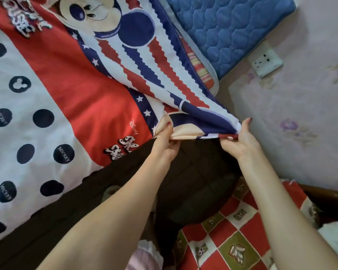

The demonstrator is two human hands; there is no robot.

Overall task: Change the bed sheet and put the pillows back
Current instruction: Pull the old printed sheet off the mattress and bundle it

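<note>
A cartoon-print bed sheet (82, 90) in red, white and navy with black dots covers the bed on the left. Its near corner is lifted off the bed. My left hand (167, 141) pinches the sheet's hem, thumb on top. My right hand (240, 141) grips the same hem at the corner, about a hand's width to the right. A blue quilted mattress pad (232, 30) lies bare at the top right, where the sheet is pulled back. A dark gap (193, 172) shows below the lifted corner. No pillow is in view.
A pink floral wall (300, 117) with a white power socket (265, 61) runs along the right. A red, white and olive checked cloth (228, 230) lies at the bottom right beside a dark wooden edge (328, 199). A striped layer (199, 69) shows under the pad's edge.
</note>
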